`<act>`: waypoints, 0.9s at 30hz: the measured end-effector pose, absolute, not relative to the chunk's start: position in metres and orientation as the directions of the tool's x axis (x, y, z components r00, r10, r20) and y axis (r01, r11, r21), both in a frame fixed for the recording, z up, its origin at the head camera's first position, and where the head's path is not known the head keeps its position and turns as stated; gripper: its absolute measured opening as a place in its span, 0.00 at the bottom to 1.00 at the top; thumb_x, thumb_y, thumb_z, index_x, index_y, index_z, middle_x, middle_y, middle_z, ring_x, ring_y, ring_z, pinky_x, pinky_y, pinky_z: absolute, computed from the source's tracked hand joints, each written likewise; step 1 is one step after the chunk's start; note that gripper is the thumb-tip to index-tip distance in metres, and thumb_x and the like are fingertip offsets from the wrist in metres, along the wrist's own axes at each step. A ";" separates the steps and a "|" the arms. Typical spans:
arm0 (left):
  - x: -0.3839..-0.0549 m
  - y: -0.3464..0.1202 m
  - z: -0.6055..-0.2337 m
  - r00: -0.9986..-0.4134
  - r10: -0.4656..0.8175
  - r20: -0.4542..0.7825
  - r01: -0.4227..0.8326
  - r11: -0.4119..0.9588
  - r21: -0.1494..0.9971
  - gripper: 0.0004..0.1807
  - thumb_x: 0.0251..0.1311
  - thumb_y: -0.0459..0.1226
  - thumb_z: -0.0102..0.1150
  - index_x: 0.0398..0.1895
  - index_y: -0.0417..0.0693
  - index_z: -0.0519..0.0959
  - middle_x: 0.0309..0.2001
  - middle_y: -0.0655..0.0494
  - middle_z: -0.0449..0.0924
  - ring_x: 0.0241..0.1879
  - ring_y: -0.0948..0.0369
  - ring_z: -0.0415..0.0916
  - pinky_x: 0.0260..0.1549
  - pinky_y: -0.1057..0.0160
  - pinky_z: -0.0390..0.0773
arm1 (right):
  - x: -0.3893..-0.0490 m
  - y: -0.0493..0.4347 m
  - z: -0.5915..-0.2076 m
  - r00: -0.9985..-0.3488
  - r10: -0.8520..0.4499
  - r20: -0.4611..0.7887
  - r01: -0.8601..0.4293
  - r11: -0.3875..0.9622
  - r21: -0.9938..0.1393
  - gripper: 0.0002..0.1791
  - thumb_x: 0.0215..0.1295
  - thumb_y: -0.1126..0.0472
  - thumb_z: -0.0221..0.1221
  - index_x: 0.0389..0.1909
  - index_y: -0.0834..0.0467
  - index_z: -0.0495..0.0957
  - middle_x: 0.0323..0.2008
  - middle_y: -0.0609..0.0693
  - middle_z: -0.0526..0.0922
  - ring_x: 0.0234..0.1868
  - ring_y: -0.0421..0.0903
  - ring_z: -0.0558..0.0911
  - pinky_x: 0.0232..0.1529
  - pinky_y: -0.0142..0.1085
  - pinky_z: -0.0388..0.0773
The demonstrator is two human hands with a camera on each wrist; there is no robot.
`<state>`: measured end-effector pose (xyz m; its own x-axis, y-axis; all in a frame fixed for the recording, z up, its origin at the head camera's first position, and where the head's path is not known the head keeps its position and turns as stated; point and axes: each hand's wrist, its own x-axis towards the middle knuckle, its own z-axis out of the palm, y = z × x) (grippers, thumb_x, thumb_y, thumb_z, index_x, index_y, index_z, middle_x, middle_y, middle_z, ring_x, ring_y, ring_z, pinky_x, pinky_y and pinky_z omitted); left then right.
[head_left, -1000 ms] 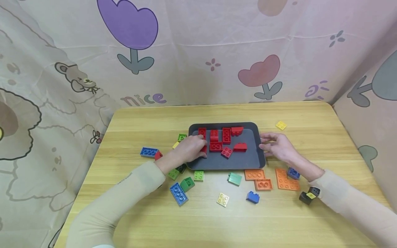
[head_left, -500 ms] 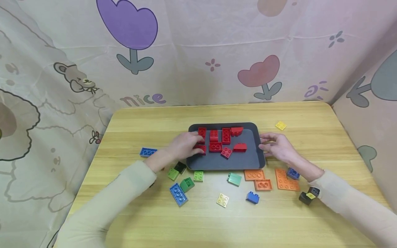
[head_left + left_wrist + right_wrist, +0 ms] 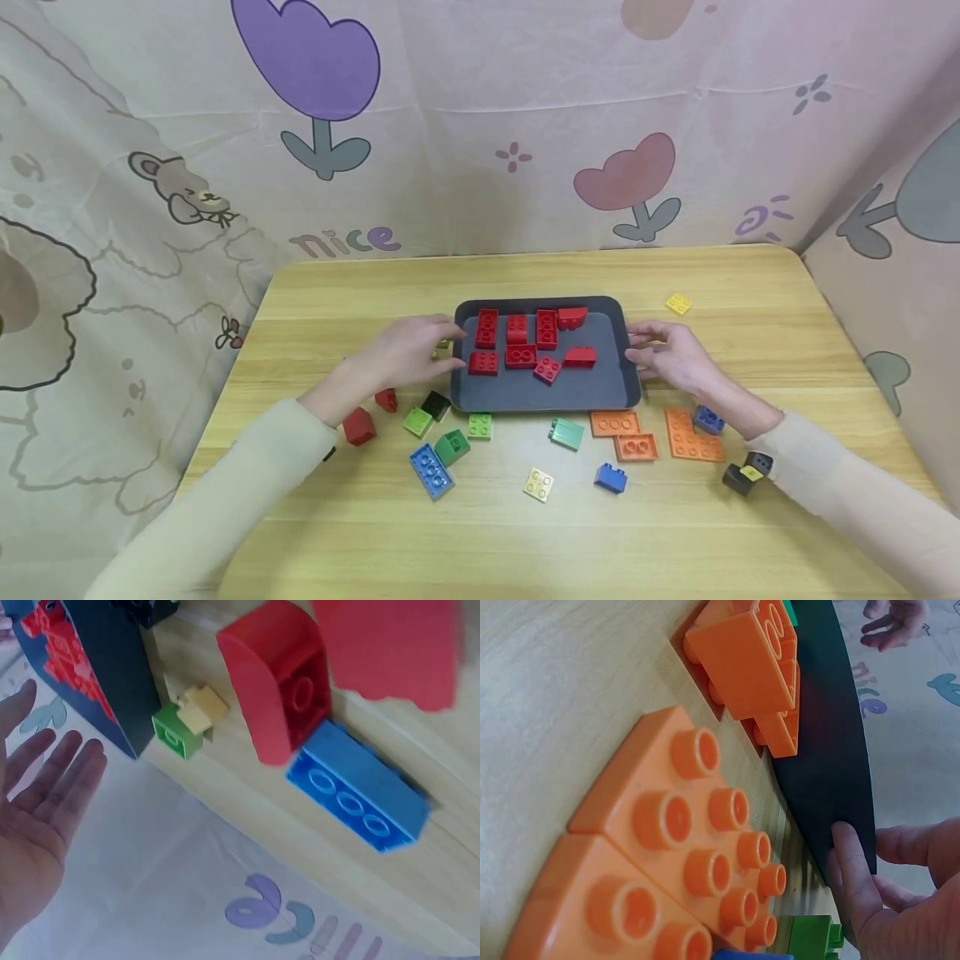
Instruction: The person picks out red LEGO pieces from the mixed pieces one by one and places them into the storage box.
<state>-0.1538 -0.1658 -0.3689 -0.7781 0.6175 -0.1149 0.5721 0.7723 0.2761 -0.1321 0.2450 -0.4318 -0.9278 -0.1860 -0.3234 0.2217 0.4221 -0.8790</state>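
A dark grey tray [image 3: 555, 396] lies on the table, holding several red toy bricks. My left hand [image 3: 408, 350] hovers just off its left rim, fingers extended and apart; in the left wrist view the same hand [image 3: 37, 817] has an empty palm. The nearest bricks in the tray are a red brick [image 3: 483, 363] and an upright-lying red brick [image 3: 487, 327]. At the right rim, the fingertips of my right hand [image 3: 671, 354] touch the tray. From the right wrist view, that hand [image 3: 907, 900] rests a finger against the dark wall.
Loose bricks lie around the tray: a black one [image 3: 436, 406], a blue one [image 3: 432, 471], a green one [image 3: 452, 447], orange ones [image 3: 636, 447] and a yellow one [image 3: 678, 303]. Beneath the left arm are red bricks [image 3: 359, 427]. A patterned cloth [image 3: 465, 125] hangs behind the table.
My left hand has drawn back leftward from the red bricks in the tray, uncovering them and the red bricks beneath the arm. The right hand has stayed at the tray's right rim.
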 end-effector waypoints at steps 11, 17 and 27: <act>-0.139 -0.201 -0.365 -0.900 0.420 -0.119 0.389 0.895 0.216 0.34 0.67 0.54 0.69 0.65 0.36 0.80 0.62 0.37 0.84 0.60 0.42 0.84 0.60 0.42 0.85 | -0.132 0.244 -0.432 -0.927 -0.186 -0.325 0.226 0.417 -0.881 0.32 0.76 0.68 0.58 0.77 0.71 0.62 0.67 0.72 0.72 0.57 0.53 0.86 0.49 0.39 0.91; -0.132 -0.218 -0.369 -0.935 0.337 -0.113 0.302 0.920 0.250 0.34 0.66 0.52 0.69 0.64 0.34 0.80 0.58 0.35 0.85 0.56 0.41 0.85 0.56 0.41 0.86 | -0.132 0.246 -0.433 -0.929 -0.193 -0.316 0.218 0.405 -0.888 0.32 0.76 0.68 0.58 0.76 0.72 0.62 0.66 0.73 0.72 0.50 0.44 0.87 0.47 0.38 0.91; -0.116 -0.235 -0.382 -0.968 0.249 -0.007 0.237 0.930 0.282 0.28 0.66 0.47 0.71 0.53 0.27 0.84 0.14 0.52 0.75 0.12 0.61 0.67 0.12 0.69 0.59 | -0.131 0.244 -0.432 -0.930 -0.189 -0.317 0.220 0.406 -0.887 0.31 0.76 0.68 0.58 0.76 0.72 0.63 0.66 0.73 0.73 0.51 0.45 0.87 0.48 0.38 0.91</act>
<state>-0.1157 -0.2353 -0.3817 -0.9684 0.2493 -0.0074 0.2371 0.9295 0.2824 -0.1309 0.2443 -0.4323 -0.9296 -0.1887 -0.3167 0.2199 0.4058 -0.8871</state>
